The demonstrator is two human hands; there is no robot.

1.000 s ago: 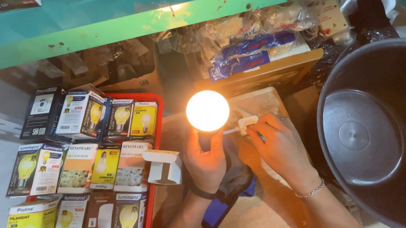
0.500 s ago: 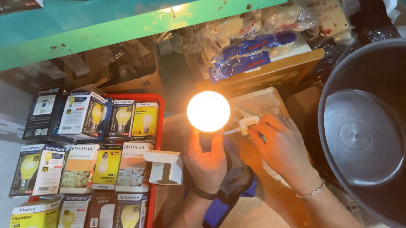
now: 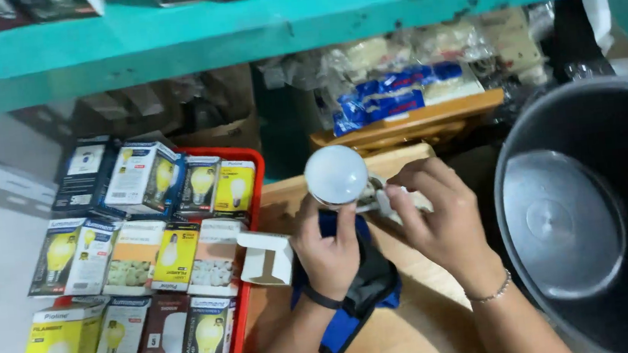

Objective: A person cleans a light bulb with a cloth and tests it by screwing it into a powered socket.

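My left hand (image 3: 326, 250) grips the base of a round white light bulb (image 3: 336, 174), which is unlit and points up toward me. My right hand (image 3: 434, 215) pinches a small white socket or plug piece (image 3: 382, 202) right beside the bulb's base. A dark blue and black cloth pouch (image 3: 363, 291) lies under both hands on a wooden surface (image 3: 420, 320). An open white bulb carton (image 3: 266, 258) lies just left of my left hand.
A red tray (image 3: 246, 206) at the left holds several boxed light bulbs. A big dark metal bucket (image 3: 602, 218) stands at the right. A turquoise shelf (image 3: 299, 17) runs overhead, with bagged goods and a wooden crate (image 3: 416, 117) beneath it.
The bulb was glowing bright orange in both earlier frames and is now dark. Both hands stay in nearly the same place.
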